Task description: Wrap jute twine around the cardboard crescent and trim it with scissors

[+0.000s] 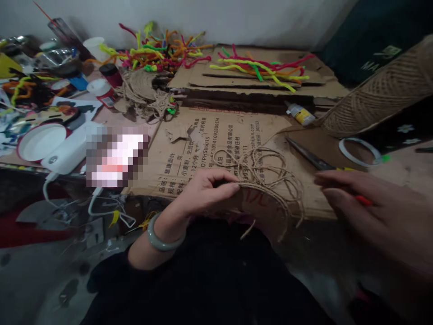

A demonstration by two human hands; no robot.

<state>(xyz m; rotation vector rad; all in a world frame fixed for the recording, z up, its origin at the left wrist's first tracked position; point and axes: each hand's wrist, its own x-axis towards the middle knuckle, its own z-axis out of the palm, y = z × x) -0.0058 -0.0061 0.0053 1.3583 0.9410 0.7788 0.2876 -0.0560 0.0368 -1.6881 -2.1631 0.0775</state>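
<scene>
My left hand (211, 189) pinches several strands of brown twine (267, 186) at the near edge of the printed cardboard (206, 140). The twine spreads to the right in loose loops, and some ends hang over the edge. At the right, my right hand (358, 203) is blurred, with its fingers closed at the handles of the scissors (311, 155). A red and yellow part of the handles shows by the fingers, and the dark blades point up and left, over the cardboard.
Behind the scissors lie a small glue bottle (300, 113), a large twine spool (375, 90) and a white ring (359, 152). Coloured pipe cleaners (264, 67) lie at the back. Twine pieces (144, 92), a phone (118, 158) and a white power bank (72, 146) are on the left.
</scene>
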